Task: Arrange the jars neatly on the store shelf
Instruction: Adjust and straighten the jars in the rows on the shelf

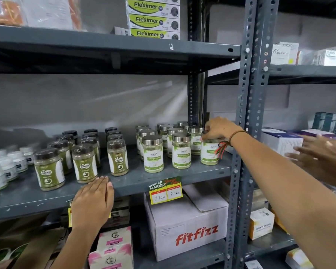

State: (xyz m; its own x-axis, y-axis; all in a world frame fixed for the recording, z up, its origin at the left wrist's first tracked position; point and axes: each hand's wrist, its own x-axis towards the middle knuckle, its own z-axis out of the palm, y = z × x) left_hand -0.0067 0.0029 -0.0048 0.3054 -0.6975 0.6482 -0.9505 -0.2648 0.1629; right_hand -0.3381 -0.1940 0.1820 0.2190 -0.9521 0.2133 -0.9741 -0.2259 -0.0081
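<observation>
On the grey metal shelf point(163, 179) stand several silver-lidded jars point(153, 154) with green and white labels, in rows at the right. My right hand point(217, 129) grips the top of the rightmost silver-lidded jar point(209, 152), which stands upright at the shelf's right end beside the post. Left of them stand several dark-lidded jars point(117, 157) with olive labels, also in rows. My left hand point(93, 200) lies flat with its fingers together on the shelf's front edge, just in front of a dark-lidded jar point(84, 164), holding nothing.
Small white bottles point(0, 167) crowd the shelf's far left. A perforated upright post point(246, 113) bounds the right end. Another person's hands point(318, 152) reach over boxes on the neighbouring rack. A "fitfizz" carton point(186, 230) and pink boxes point(113, 247) sit below; a yellow price tag point(165, 193) hangs from the edge.
</observation>
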